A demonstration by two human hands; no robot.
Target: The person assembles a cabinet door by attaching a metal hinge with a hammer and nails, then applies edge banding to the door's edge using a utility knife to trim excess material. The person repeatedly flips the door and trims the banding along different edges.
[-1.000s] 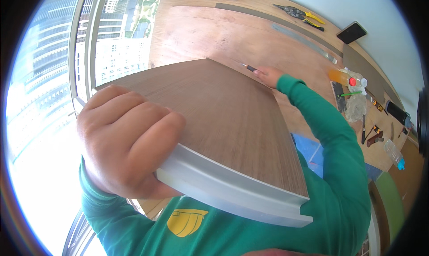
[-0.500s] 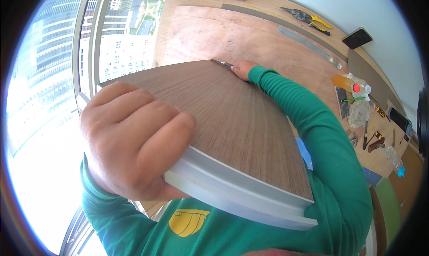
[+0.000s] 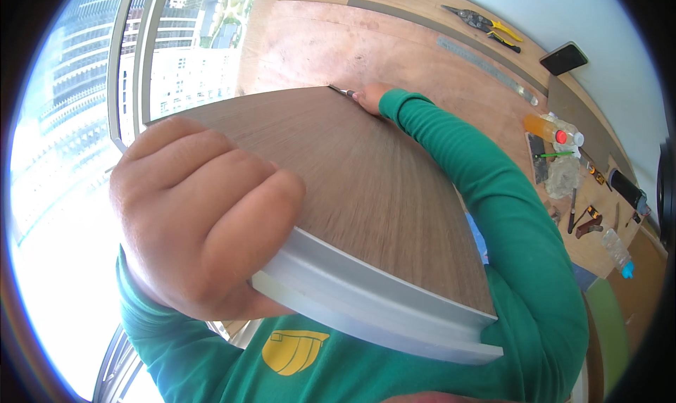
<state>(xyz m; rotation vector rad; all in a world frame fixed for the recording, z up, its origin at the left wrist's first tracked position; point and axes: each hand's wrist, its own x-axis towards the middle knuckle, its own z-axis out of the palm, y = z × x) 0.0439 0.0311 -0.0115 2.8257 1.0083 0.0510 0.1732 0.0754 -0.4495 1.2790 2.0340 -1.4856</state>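
A brown wood-grain panel (image 3: 359, 178) is tilted up in front of my chest, with a silver metal channel profile (image 3: 380, 301) along its near edge. My left hand (image 3: 204, 213) is closed over the panel's near left corner, with the thumb under the profile. At the far edge my right hand (image 3: 371, 97) is closed around a slim tool with a thin metal blade (image 3: 340, 90). Its tip lies against the panel's far edge; the handle is mostly inside my fingers, so its exact kind cannot be made out.
Behind the panel is a reddish plywood worktop (image 3: 317, 44) with a steel ruler (image 3: 486, 68), tin snips (image 3: 479, 23) and a phone (image 3: 563, 58). Bottles (image 3: 546, 130) and several hand tools (image 3: 590, 223) lie at the right. Tall windows (image 3: 190, 58) stand at the left.
My left hand and the panel's left side have shifted slightly left. My right hand has moved a little left and away along the far edge, with the tool still in it.
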